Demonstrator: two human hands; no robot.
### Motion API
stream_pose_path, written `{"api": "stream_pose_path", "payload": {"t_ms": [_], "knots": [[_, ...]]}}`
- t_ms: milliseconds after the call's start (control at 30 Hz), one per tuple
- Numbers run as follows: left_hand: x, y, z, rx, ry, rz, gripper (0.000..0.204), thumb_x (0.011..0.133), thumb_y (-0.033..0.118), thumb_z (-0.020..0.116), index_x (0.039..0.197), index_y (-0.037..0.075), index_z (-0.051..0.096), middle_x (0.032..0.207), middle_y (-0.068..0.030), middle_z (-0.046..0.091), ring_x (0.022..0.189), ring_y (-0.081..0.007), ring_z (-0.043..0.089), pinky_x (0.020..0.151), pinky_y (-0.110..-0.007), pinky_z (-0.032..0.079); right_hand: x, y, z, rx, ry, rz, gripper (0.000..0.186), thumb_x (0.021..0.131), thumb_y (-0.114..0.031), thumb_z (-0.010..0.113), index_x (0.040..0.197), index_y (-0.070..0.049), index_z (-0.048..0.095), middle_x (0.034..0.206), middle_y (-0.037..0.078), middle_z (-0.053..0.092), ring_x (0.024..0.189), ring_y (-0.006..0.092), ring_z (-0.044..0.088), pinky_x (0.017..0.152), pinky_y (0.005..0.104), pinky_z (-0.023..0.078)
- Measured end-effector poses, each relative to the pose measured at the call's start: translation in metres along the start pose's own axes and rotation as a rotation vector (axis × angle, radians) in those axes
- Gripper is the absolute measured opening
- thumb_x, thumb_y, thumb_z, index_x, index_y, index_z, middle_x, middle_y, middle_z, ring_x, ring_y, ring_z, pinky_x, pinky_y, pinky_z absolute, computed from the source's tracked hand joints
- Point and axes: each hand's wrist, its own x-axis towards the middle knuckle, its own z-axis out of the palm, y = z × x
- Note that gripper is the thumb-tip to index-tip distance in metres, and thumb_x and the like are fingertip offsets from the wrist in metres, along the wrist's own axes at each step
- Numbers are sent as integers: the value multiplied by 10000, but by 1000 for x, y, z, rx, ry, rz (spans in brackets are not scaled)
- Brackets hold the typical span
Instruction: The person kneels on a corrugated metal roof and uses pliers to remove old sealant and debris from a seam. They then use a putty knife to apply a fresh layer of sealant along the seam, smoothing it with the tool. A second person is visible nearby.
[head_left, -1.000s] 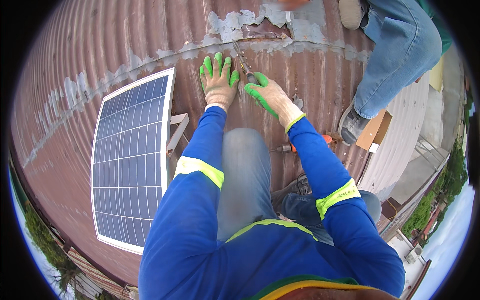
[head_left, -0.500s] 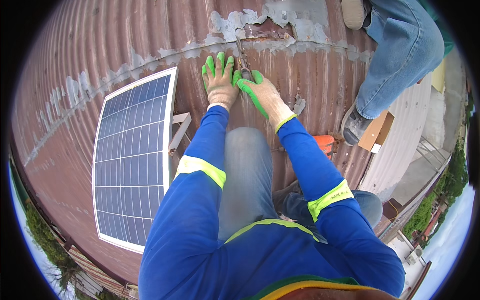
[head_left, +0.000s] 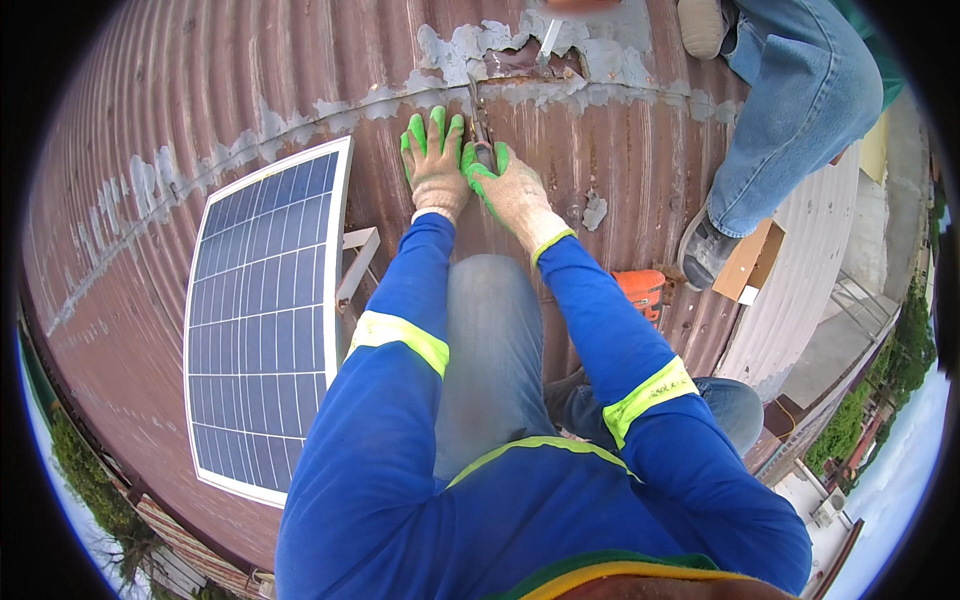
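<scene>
My left hand (head_left: 436, 172), in a beige glove with green fingertips, lies flat on the brown corrugated metal roof (head_left: 400, 230), fingers spread. Just right of it, my right hand (head_left: 510, 190), gloved alike, is closed round the dark handle of a narrow-bladed hand tool (head_left: 481, 130). Its thin metal blade points away from me to the grey-coated seam (head_left: 375, 101); the tool's exact kind is unclear. Right beyond the tip, the peeling grey sealant (head_left: 615, 62) surrounds a ragged brown patch (head_left: 525, 62). A loose grey flake (head_left: 595, 211) rests right of my right hand.
A framed solar panel (head_left: 265, 315) stands at my left on a metal bracket (head_left: 358, 262). An orange tool (head_left: 640, 287) and an open cardboard box (head_left: 752, 262) are on the right. Another person's jeans-clad leg (head_left: 790, 130) is close by; a blurred hand (head_left: 580, 5) shows at the top.
My right hand and the tool have shifted slightly left and nearer my left hand. At the top, another person's blurred hand with a pale, thin object has come into view over the sealant.
</scene>
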Motion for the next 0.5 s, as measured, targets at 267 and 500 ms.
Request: {"api": "stream_pose_path", "payload": {"t_ms": [267,500], "knots": [[1,2,-3,9,-77,-24,607,1022,396,636,1601,259,517,1741,-96,358,1626,-431,234,1321,-623,183,5,2,4,151,76,9,659,987,-483,652,1436,-6,579,1311,298,713,1199,473,693,1017,533,544],[-1,1,-8,-7,-107,-7,698,951,370,706,1610,251,508,1750,-97,343,1635,-422,219,1331,-613,162,29,-1,-7,515,-229,174,645,979,-452,662,1405,28,603,1273,311,722,1205,470,695,1002,499,559]]}}
